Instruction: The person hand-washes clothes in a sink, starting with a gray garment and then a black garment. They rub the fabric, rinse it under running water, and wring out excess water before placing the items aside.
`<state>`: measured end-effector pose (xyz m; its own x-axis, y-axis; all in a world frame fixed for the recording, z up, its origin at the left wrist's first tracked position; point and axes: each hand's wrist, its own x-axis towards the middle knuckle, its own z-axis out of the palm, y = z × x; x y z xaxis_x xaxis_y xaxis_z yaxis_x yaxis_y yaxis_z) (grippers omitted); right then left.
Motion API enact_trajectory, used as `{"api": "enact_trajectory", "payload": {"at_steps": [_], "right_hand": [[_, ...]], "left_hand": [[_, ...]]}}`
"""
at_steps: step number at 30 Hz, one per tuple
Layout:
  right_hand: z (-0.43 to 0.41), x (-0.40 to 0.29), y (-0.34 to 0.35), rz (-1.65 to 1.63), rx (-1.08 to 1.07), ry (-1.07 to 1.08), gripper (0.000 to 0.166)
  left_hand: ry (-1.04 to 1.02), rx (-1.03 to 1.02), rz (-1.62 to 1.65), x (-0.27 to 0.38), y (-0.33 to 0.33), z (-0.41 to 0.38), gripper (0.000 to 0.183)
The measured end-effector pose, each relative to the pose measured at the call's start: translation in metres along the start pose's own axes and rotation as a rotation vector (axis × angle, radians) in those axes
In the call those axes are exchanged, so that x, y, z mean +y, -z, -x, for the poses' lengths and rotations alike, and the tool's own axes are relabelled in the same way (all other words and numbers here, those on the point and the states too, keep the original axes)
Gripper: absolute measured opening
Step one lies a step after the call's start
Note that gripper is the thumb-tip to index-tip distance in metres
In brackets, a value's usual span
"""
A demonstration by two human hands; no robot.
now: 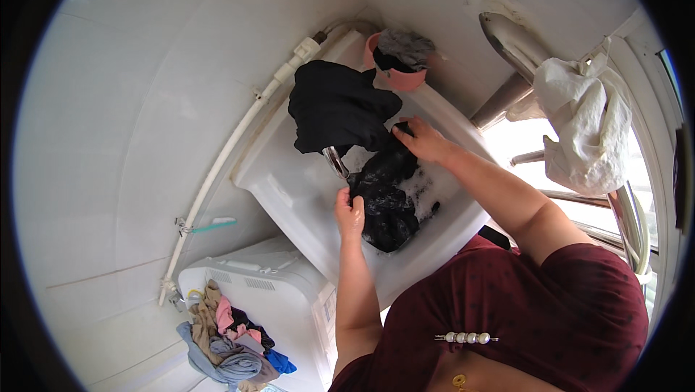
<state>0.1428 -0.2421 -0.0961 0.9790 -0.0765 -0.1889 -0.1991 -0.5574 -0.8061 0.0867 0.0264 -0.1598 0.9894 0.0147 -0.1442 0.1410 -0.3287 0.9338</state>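
Note:
A wet black garment lies in the white sink, with soap suds around it. My left hand grips its left edge, thumb pressed on the cloth. At its upper end my right hand holds a bunched part between thumb and fingers. Another black cloth is draped over the faucet, hiding most of it; only the curved chrome spout shows, just above the left side of the wet garment.
A pink bucket holding grey and black cloth stands at the sink's far corner. Mixed clothes lie on a white appliance at lower left. A white pipe runs along the wall. A white cloth bag hangs at right.

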Motion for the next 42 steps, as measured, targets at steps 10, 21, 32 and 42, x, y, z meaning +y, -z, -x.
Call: {"api": "enact_trajectory", "payload": {"at_steps": [10, 21, 32, 42], "right_hand": [[0.030, -0.037, 0.045, -0.214, -0.158, 0.108, 0.069], [0.053, -0.105, 0.112, -0.018, 0.022, 0.749, 0.030], [0.083, -0.104, 0.112, -0.175, -0.449, 0.349, 0.028], [0.130, 0.020, -0.087, 0.307, -1.056, 0.109, 0.059]], "left_hand": [[-0.050, -0.135, -0.087, 0.085, 0.043, -0.003, 0.021], [-0.350, 0.012, 0.179, 0.210, 0.094, 0.030, 0.035], [-0.059, -0.311, 0.099, 0.176, 0.108, 0.066, 0.036], [0.294, -0.578, -0.605, -0.034, 0.023, -0.018, 0.067]]}}
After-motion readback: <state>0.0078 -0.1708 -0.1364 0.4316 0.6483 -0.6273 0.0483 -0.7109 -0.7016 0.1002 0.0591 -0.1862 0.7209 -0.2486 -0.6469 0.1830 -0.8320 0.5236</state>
